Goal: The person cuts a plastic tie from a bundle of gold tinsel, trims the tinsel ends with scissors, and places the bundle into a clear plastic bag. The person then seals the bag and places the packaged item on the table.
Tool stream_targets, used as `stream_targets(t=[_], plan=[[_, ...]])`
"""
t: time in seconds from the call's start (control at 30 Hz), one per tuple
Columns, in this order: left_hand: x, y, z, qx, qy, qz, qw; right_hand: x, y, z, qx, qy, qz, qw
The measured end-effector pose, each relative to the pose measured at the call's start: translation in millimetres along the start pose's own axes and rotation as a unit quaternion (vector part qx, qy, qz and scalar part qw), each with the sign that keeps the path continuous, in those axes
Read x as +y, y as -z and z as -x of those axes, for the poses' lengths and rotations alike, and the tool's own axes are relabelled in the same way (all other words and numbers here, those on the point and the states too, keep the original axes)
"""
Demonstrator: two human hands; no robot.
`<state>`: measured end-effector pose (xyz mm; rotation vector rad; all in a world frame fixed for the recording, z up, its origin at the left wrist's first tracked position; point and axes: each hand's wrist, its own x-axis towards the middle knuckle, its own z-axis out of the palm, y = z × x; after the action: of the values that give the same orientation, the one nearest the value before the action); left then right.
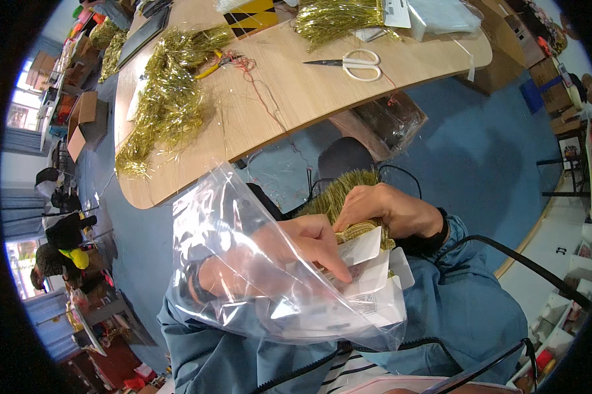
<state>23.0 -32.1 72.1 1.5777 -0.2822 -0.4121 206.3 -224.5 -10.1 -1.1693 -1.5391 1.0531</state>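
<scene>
A bundle of gold tinsel fringe lies over my lap, with several white header cards at its near end. My right hand grips the bundle from the far right side, fingers curled at its banded top. Reaching in from the left, my left hand has its fingers on the cards, index finger extended over one that bears print. A clear plastic bag covers my left forearm and reaches over the lower cards. Whether the left fingers are inside the bag or just behind its edge is unclear.
A wooden table stands ahead, carrying loose gold tinsel, yellow-handled pliers, tangled red string, white-handled scissors and a stack of clear bags. A black cable runs at the right.
</scene>
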Motion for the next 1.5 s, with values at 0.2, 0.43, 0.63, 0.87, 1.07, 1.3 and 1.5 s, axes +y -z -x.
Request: stream_targets(t=[0.2,0.43,0.63,0.87,1.07,1.3,1.5], plan=[[12.8,-6.5,-1.1,0.04,0.036,-0.031,0.998,0.6,-0.6,2.0,-0.005,0.008,0.008,1.0],[18.3,-4.9,-2.9,-0.009,0.073,-0.007,0.997,-2.2,1.5,0.3,-0.009,0.023,0.037,0.999],[22.6,-1.2,-2.9,-0.092,0.101,0.011,0.991,-2.9,-0.9,-0.3,-0.013,0.022,0.054,0.998],[8.1,2.5,-1.2,-0.107,0.027,-0.006,0.994,-2.4,-0.4,-0.1,-0.015,0.029,0.061,0.998],[-2.5,15.2,1.6,-0.215,0.03,-0.015,0.976,-7.9,1.1,-1.6,-0.016,0.033,0.048,0.998],[-28.3,15.0,8.1,-0.193,-0.12,0.014,0.974,-6.9,0.5,-2.6,-0.005,0.028,0.035,0.999],[-31.3,14.9,30.2,-0.161,-0.134,0.024,0.978,-6.9,0.0,-3.1,-0.017,0.028,0.052,0.998]])
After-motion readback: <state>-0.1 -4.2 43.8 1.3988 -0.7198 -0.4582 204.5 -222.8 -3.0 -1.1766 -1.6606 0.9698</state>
